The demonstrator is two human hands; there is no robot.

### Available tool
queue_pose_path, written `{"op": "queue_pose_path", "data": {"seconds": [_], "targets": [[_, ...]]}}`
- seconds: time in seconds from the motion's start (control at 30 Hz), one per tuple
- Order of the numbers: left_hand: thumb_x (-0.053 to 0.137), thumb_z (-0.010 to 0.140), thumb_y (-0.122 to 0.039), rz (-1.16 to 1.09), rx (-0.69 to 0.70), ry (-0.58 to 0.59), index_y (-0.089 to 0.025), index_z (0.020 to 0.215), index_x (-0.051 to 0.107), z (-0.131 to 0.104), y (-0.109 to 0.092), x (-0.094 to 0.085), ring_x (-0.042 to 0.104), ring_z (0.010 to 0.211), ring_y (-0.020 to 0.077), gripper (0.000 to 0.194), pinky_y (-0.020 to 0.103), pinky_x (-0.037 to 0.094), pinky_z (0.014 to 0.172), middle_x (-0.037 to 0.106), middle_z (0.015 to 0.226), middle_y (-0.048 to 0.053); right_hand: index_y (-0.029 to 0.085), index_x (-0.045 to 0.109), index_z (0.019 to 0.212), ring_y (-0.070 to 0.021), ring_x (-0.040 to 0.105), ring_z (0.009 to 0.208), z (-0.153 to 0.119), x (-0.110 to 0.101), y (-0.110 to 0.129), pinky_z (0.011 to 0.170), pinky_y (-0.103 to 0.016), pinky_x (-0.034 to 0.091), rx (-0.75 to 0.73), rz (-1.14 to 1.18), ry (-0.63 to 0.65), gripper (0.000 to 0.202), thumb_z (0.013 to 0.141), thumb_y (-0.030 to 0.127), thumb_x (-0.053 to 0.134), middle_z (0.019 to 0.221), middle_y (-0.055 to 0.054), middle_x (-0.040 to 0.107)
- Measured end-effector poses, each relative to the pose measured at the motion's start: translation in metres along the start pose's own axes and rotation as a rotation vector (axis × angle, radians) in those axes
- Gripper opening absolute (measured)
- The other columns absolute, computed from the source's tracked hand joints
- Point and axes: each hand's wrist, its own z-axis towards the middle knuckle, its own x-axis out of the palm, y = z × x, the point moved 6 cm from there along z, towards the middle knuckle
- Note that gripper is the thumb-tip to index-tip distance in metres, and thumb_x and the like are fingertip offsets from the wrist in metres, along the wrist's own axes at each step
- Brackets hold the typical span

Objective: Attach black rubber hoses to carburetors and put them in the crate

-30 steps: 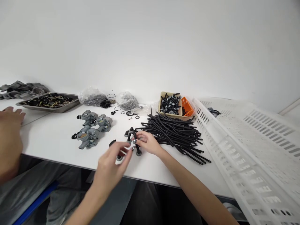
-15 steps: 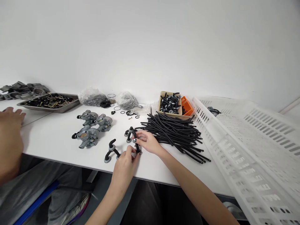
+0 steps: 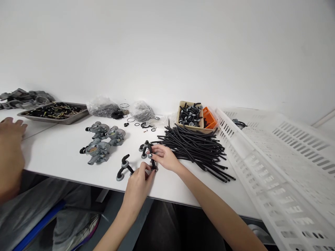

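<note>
Between my two hands stands a black rubber hose piece with grey rings [image 3: 153,163]. My left hand [image 3: 140,179] pinches its lower end near the table's front edge. Higher up, the fingers of my right hand [image 3: 164,157] close on the same hose piece. Behind it, a branched black hose with grey rings [image 3: 144,148] is partly covered by my right fingers. A similar branched hose [image 3: 125,164] stands left of my left hand, one of its feet hidden behind that hand. Three grey metal carburetors [image 3: 96,150] sit farther left.
Long black hoses [image 3: 195,148] lie piled right of my hands. Behind them are a cream bin of short hoses [image 3: 178,122] and an orange basket [image 3: 215,122]. White perforated crates [image 3: 251,181] line the right. A metal tray [image 3: 70,120] and another person's hand [image 3: 12,153] are left.
My hands keep nearly the same grip on the hose piece, with only a slight shift of the left fingers. The other person's hand at far left moves slightly.
</note>
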Motion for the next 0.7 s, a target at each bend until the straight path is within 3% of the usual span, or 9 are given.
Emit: {"op": "queue_pose_path", "data": {"seconds": [0.7], "targets": [[0.053, 0.088, -0.034, -0.015, 0.032, -0.033, -0.025, 0.085, 0.044, -0.0023, -0.0016, -0.0039, 0.062, 0.056, 0.0188, 0.013, 0.028, 0.043, 0.055, 0.061, 0.065, -0.003, 0.02, 0.063, 0.098, -0.023, 0.07, 0.1, 0.0016, -0.0019, -0.0049, 0.087, -0.037, 0.054, -0.013, -0.029, -0.017, 0.026, 0.074, 0.028, 0.071, 0.106, -0.01, 0.072]]}}
